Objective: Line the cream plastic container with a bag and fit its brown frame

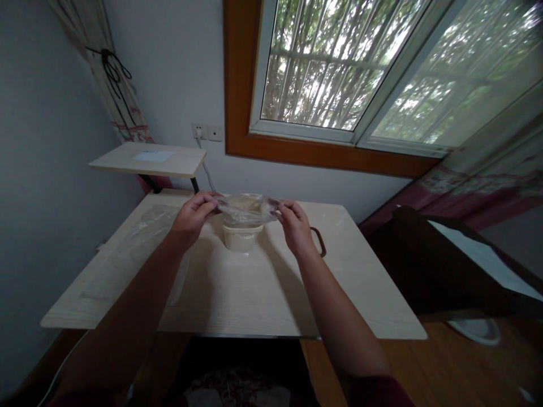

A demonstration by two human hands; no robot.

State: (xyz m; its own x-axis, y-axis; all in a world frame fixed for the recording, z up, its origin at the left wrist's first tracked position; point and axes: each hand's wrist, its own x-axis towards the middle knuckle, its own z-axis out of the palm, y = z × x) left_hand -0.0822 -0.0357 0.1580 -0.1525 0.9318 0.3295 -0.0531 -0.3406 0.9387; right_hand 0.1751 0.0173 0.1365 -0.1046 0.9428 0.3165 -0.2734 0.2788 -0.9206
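A clear plastic wrap [241,212] is stretched between my two hands over a small cream-coloured plastic container [240,238] with ribbed sides. My left hand [195,215] pinches the wrap's left end between thumb and fingers. At the other end, my right hand [294,223] grips the wrap in the same way. The container stands upright on the pale wooden table [263,305], its top partly hidden behind the wrap. I cannot tell whether the wrap touches the rim. Beside my right wrist, a brown curved handle-like piece [320,242] shows, partly covered by the hand.
A sheet of clear plastic [139,243] lies across the table's left side. Behind it rises a small shelf [148,158] bearing a white paper [153,155]. A cable [207,169] runs down from the wall socket [199,131]. Dark furniture [458,271] stands to the right.
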